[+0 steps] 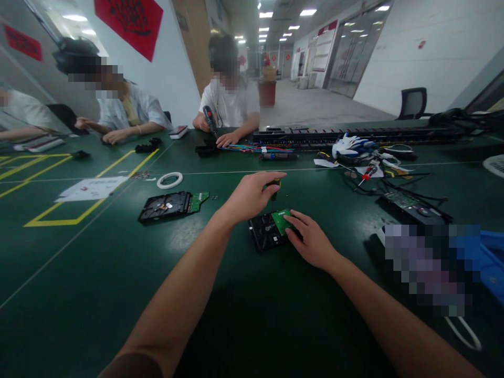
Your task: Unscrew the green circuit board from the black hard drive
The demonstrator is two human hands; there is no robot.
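Note:
A black hard drive (263,232) lies on the green table in front of me, with a green circuit board (280,221) on its right part. My left hand (255,191) is closed around the handle of a small screwdriver (274,195). The screwdriver stands upright, its shaft pointing down at the board's far left edge; the tip is too small to make out. My right hand (311,234) rests with fingers spread on the board and the drive's right side, and its palm hides that end. Left of them lies another hard drive (165,207) with a green board (199,200) at its right end.
A white ring of tape (169,180) and a paper sheet (92,188) lie at the left. On the right are gloves (352,147), a red screwdriver (368,173), cables and another circuit board (409,203). Across the table a person holds a power screwdriver (210,119).

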